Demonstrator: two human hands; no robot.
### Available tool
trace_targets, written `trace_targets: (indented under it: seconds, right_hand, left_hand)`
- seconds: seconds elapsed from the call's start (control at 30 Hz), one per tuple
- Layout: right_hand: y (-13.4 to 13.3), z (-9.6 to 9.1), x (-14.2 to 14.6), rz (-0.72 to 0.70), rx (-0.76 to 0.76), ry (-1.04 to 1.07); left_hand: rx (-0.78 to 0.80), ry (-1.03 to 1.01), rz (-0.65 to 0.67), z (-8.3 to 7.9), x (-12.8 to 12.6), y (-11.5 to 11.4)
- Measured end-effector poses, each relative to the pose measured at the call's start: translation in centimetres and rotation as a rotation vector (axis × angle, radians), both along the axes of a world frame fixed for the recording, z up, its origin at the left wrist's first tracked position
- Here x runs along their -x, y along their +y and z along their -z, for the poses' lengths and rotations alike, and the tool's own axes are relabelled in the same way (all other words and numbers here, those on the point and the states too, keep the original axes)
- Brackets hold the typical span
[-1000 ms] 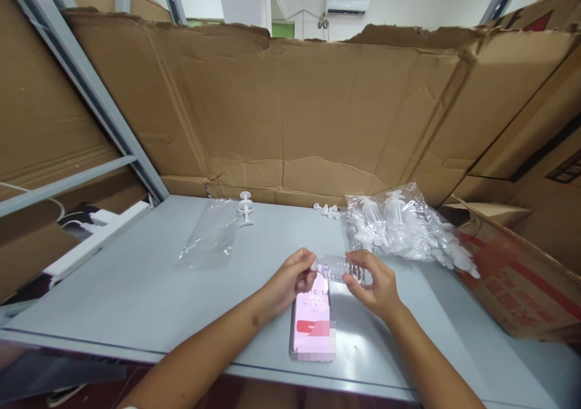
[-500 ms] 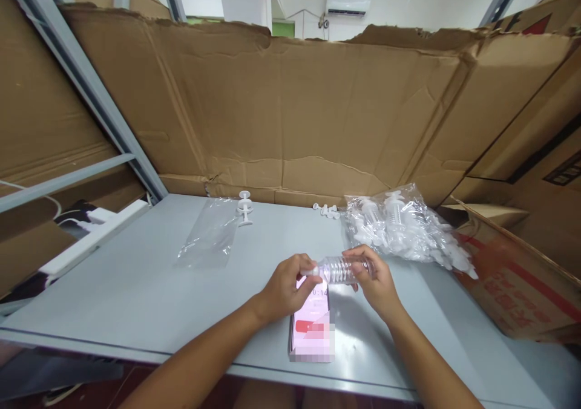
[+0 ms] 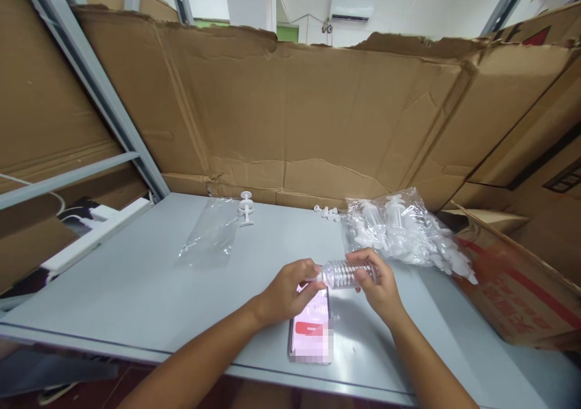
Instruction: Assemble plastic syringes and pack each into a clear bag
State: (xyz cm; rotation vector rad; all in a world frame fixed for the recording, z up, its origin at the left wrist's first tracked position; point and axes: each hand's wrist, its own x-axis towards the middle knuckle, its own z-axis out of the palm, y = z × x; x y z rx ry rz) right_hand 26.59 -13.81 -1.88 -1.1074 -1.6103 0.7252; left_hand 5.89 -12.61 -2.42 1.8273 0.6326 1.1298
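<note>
A clear ribbed plastic bottle (image 3: 344, 273) lies sideways in the air between my hands, above the phone. My right hand (image 3: 376, 279) wraps its fingers and thumb round the bottle's right end. At its narrow left end, a small white cap (image 3: 320, 275) is pinched between the thumb and fingers of my left hand (image 3: 295, 285). Part of the cap is hidden by those fingers, so I cannot tell how it sits on the neck. Below, a phone (image 3: 311, 330) with a lit pink screen and a red button lies on the grey table (image 3: 181, 312).
A clear bag (image 3: 403, 230) full of white and clear plastic parts lies at the back right. Several small white pieces (image 3: 327, 213) sit beside it. White disc-ended parts (image 3: 246, 208) and a flat clear bag (image 3: 211, 233) are back left. Cardboard (image 3: 290, 112) walls the far edge.
The bottle and both hands have shifted slightly down in the view, with the bottle a little to the right. The left fingers still pinch the cap end; the right hand keeps its hold.
</note>
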Motion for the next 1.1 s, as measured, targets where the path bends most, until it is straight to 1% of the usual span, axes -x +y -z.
trace_targets:
  seconds: [0.03, 0.07, 0.1, 0.13, 0.17, 0.23, 0.3, 0.33, 0.37, 0.4, 0.43, 0.5, 0.57, 0.6, 0.7, 0.73, 0.77, 0.8, 0.83, 0.87, 0.9, 0.97, 1.03, 1.07, 1.1]
  right_hand:
    - [0.0, -0.1, 0.0, -0.034, 0.055, 0.042]
    - [0.0, -0.2, 0.1, -0.062, 0.098, 0.073]
    - [0.1, -0.2, 0.1, -0.074, 0.124, 0.091]
    - [0.1, -0.3, 0.2, -0.068, 0.128, 0.092]
    - [0.1, -0.2, 0.2, -0.042, 0.11, 0.075]
    - [0.2, -0.1, 0.3, 0.042, 0.021, -0.015]
    - [0.2, 0.0, 0.2, 0.12, -0.094, -0.147]
    - [0.2, 0.1, 0.2, 0.142, -0.141, -0.207]
    - [0.1, 0.2, 0.2, 0.154, -0.174, -0.251]
    - [0.1, 0.2, 0.2, 0.158, -0.19, -0.274]
    - [0.1, 0.2, 0.2, 0.155, -0.191, -0.276]
    - [0.1, 0.1, 0.1, 0.139, -0.164, -0.234]
    - [0.1, -0.1, 0.1, 0.11, -0.102, -0.154]
    - [0.2, -0.1, 0.1, 0.088, -0.055, -0.105]
    - [0.5, -0.3, 0.1, -0.019, 0.124, 0.06]
    - [0.6, -0.3, 0.1, -0.063, 0.178, 0.102]
    - [0.8, -0.3, 0.1, -0.102, 0.223, 0.129]
    - [0.8, -0.3, 0.2, -0.129, 0.256, 0.143]
    - [0.9, -0.3, 0.2, -0.139, 0.275, 0.148]
    - [0.9, -0.3, 0.3, -0.125, 0.277, 0.145]
    - [0.9, -0.3, 0.4, -0.09, 0.26, 0.133]
    - [0.7, -0.1, 0.5, 0.019, 0.166, 0.063]
    - [0.6, 0.1, 0.5, 0.12, 0.027, -0.062]
    - [0.5, 0.2, 0.5, 0.15, -0.037, -0.126]
    - [0.5, 0.3, 0.5, 0.167, -0.085, -0.176]
  left_hand:
    - [-0.103, 0.056, 0.017, -0.1, 0.3, 0.0]
    - [-0.164, 0.096, 0.03, -0.2, 0.4, 0.0]
    - [-0.181, 0.106, 0.029, -0.2, 0.5, 0.1]
    - [-0.153, 0.09, 0.01, -0.1, 0.4, 0.2]
    - [-0.084, 0.051, -0.017, 0.0, 0.2, 0.2]
    - [0.15, -0.05, -0.042, 0.4, -0.4, 0.4]
    - [0.409, -0.151, 0.001, 0.7, -1.2, 0.6]
    - [0.515, -0.193, 0.039, 0.8, -1.5, 0.7]
    - [0.59, -0.232, 0.072, 0.9, -1.7, 0.8]
    - [0.63, -0.261, 0.092, 0.9, -1.9, 0.8]
    - [0.637, -0.272, 0.099, 0.8, -1.9, 0.8]
    - [0.567, -0.236, 0.093, 0.5, -1.6, 0.6]
    - [0.381, -0.127, 0.055, 0.0, -1.0, 0.3]
    - [0.252, -0.055, 0.029, -0.2, -0.7, 0.2]
    - [-0.209, 0.154, -0.013, -0.6, 0.0, 0.2]
    - [-0.338, 0.195, -0.009, -0.5, 0.1, 0.2]
    - [-0.433, 0.211, -0.005, -0.3, 0.1, 0.3]
    - [-0.48, 0.201, -0.011, -0.1, 0.0, 0.3]
    - [-0.47, 0.171, -0.032, 0.2, -0.1, 0.3]
    - [-0.396, 0.129, -0.06, 0.5, -0.3, 0.3]
    - [-0.266, 0.082, -0.084, 0.7, -0.5, 0.3]
    - [0.089, -0.021, -0.089, 1.1, -1.1, 0.4]
    - [0.425, -0.131, -0.028, 1.3, -1.6, 0.6]
    - [0.548, -0.184, 0.007, 1.4, -1.8, 0.8]
    - [0.634, -0.226, 0.038, 1.4, -2.0, 0.9]
